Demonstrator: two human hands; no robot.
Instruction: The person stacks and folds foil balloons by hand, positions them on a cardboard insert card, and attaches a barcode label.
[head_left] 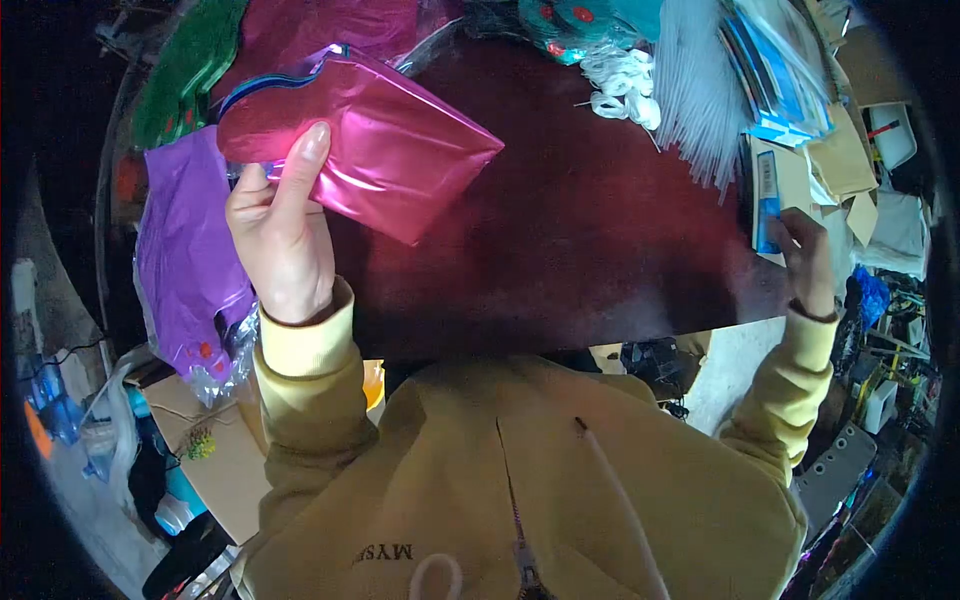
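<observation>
My left hand (pixel 285 220) is closed on a shiny pink foil pouch (pixel 410 145), thumb on top and fingers underneath. The pouch is held up over the left part of the table, its dark blue-edged opening toward the upper left. At the table's right edge, my right hand (pixel 808 262) has its fingers curled on the lower end of a narrow blue packet with a barcode label (pixel 768 205). That packet lies against a tan cardboard piece (pixel 797 175). The right fingertips are partly hidden.
Purple sheets in clear plastic (pixel 190 250) hang over the dark red table (pixel 560 220) at left, below green sheets (pixel 190 70). White cord bundles (pixel 622 85), long clear strips (pixel 695 90) and blue-and-white packs (pixel 780 70) lie at the back right. Cardboard (pixel 215 450) stands at lower left.
</observation>
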